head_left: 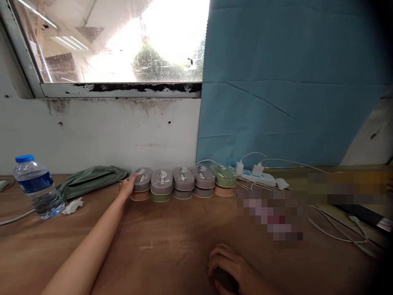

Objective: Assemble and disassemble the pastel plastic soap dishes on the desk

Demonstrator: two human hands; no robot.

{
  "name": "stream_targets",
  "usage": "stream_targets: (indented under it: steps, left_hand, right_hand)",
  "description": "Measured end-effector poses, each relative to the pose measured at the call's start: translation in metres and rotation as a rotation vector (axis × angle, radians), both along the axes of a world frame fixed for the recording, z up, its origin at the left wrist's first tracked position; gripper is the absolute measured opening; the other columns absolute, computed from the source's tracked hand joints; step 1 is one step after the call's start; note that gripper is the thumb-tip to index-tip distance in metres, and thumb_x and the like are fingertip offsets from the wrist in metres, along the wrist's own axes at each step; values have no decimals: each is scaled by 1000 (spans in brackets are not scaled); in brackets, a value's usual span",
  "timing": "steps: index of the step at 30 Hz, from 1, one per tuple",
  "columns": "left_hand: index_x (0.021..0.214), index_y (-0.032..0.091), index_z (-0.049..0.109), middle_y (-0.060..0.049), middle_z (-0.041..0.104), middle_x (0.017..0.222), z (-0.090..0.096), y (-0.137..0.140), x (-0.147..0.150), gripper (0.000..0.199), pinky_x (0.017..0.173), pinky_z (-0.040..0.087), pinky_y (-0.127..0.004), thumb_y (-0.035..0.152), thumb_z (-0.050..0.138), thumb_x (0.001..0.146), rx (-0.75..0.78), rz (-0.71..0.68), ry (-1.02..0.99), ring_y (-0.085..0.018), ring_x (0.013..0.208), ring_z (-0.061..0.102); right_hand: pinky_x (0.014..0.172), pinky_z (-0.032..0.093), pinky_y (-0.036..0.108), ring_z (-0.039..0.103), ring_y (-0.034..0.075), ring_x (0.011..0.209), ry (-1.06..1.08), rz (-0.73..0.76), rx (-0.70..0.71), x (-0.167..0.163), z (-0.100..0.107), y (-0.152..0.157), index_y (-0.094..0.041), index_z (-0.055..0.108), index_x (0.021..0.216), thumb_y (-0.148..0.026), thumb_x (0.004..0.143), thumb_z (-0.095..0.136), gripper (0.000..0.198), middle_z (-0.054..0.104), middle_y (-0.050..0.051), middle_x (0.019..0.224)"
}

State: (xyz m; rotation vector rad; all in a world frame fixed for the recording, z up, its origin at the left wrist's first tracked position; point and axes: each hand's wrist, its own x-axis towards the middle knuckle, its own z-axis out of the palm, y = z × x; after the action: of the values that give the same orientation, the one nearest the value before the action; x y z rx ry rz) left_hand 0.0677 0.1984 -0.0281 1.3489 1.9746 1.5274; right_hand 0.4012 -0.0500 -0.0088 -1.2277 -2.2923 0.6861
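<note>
Several two-tier lunch boxes stand side by side in a row against the wall, each with a clear lid, a round sticker and a small utensil under the lid. My left hand (126,188) reaches out to the leftmost lunch box (143,182), grey over orange, and grips its left side with the thumb at the lid's edge. Beside it is a grey-over-green lunch box (161,182); the rightmost lunch box (225,177) is green over orange. My right hand (229,264) rests on the table near the front, fingers loosely curled, thumb apart, with no object visible in it.
On the left stand a water bottle (39,188) with a blue cap, a crumpled tissue (73,205) and a green fabric pouch (95,180). A power strip (256,176) with chargers and white cables lies to the right. Blurred patches hide things on the brown table (172,241).
</note>
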Motion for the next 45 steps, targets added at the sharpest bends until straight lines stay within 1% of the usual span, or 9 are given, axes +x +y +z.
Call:
stream_targets:
  steps: [3, 7, 14, 20, 24, 26, 30, 37, 45]
  left_hand:
    - [70, 12, 57, -22, 58, 93, 3, -7, 2, 50, 82, 33, -48, 60, 45, 63, -4, 61, -36, -37, 101, 47]
    - [81, 15, 51, -13, 53, 94, 5, -31, 3, 37, 86, 33, -40, 47, 33, 74, 137, 145, -41, -27, 100, 44]
    - [74, 19, 43, -1, 40, 75, -7, -91, 2, 19, 78, 37, -35, 35, 44, 64, 233, 172, -6, -19, 76, 43]
    - [70, 19, 46, 3, 41, 60, -19, -162, 19, 18, 58, 38, -28, 35, 51, 61, 92, -93, 46, -15, 57, 42]
    - [67, 20, 47, 1, 50, 61, -7, -211, 52, 11, 59, 35, -27, 29, 42, 71, -109, -472, 420, -16, 60, 46]
    - [68, 20, 48, -2, 56, 67, 1, -226, 69, 13, 61, 34, -28, 26, 40, 74, -153, -520, 630, -18, 65, 49]
    - [77, 19, 52, -7, 60, 81, 5, -236, 95, 18, 68, 35, -31, 23, 34, 78, -175, -502, 822, -21, 74, 52]
    - [77, 19, 51, -6, 60, 83, 3, -244, 128, 18, 74, 35, -33, 22, 34, 80, -160, -585, 841, -21, 78, 52]
    - [72, 19, 47, -4, 58, 80, 10, -247, 122, 12, 76, 35, -32, 22, 38, 79, -136, -682, 749, -18, 75, 50]
  right_hand:
    - [77, 40, 26, 52, 16, 84, 5, 1, -1, 0, 2, 0, -19, 56, 73, -5, 62, 48, 19, 58, 4, 83]
    - [75, 41, 27, 52, 16, 82, 14, 5, 10, 0, 4, 0, -19, 55, 73, -5, 62, 47, 20, 58, 4, 82]
    - [71, 40, 23, 52, 13, 79, 79, 18, 24, 2, 0, 0, -18, 55, 73, -3, 64, 46, 20, 58, 2, 80]
    - [71, 39, 24, 52, 14, 78, 88, -6, 52, 2, -5, -1, -18, 56, 72, -4, 63, 47, 18, 57, 2, 78]
    - [71, 38, 25, 52, 14, 78, 95, -1, 65, 3, -5, -2, -17, 56, 71, -4, 62, 47, 19, 57, 2, 78]
    - [72, 38, 25, 52, 15, 77, 101, 0, 70, 3, -6, -2, -17, 55, 71, -4, 62, 46, 18, 57, 2, 77]
    - [71, 38, 25, 52, 15, 78, 110, -7, 81, 2, -5, -2, -17, 55, 69, -4, 62, 46, 17, 57, 2, 76]
    - [73, 38, 25, 52, 15, 80, 121, -12, 66, 1, -2, -2, -17, 56, 70, -4, 62, 46, 18, 58, 2, 77]
    - [73, 39, 25, 52, 15, 80, 81, -15, 73, 1, -1, -2, -17, 55, 70, -5, 64, 47, 15, 57, 2, 78]
